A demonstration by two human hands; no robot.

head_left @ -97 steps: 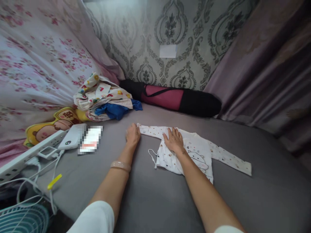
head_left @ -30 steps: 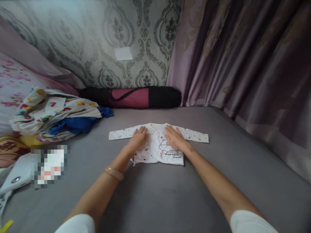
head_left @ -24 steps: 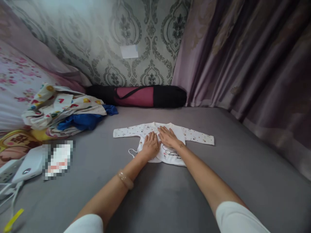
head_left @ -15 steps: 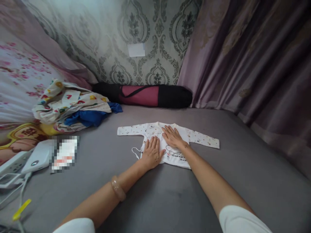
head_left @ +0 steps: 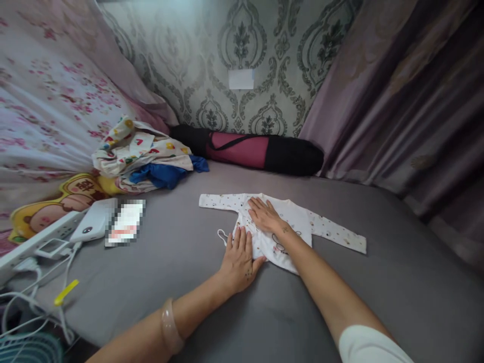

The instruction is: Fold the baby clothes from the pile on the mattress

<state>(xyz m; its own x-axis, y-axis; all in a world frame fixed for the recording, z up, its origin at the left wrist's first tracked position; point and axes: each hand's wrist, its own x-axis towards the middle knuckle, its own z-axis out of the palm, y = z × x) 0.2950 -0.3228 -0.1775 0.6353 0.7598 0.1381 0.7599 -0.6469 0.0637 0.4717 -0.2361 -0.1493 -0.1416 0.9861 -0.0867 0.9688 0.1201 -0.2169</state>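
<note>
A small white baby shirt (head_left: 298,222) with dots and a bear print lies flat on the grey bed sheet (head_left: 212,302), sleeves spread left and right. My right hand (head_left: 264,216) rests flat on the shirt's upper chest, fingers stretched out. My left hand (head_left: 239,256) lies flat at the shirt's lower left hem, fingers together and extended, mostly on the sheet. A thin white tie string (head_left: 222,235) loops out just left of it. A pale bangle (head_left: 168,326) sits on my left wrist.
A heap of patterned and blue clothes (head_left: 147,156) lies at the back left. A rolled pink mat in a black bag (head_left: 260,151) runs along the wall. A white power strip (head_left: 41,237), power bank (head_left: 93,227) and cables sit at left. Curtains hang at right.
My left hand has slid down the shirt from its chest to the lower left hem. My right hand stays on the upper chest. The view has swung to the left.
</note>
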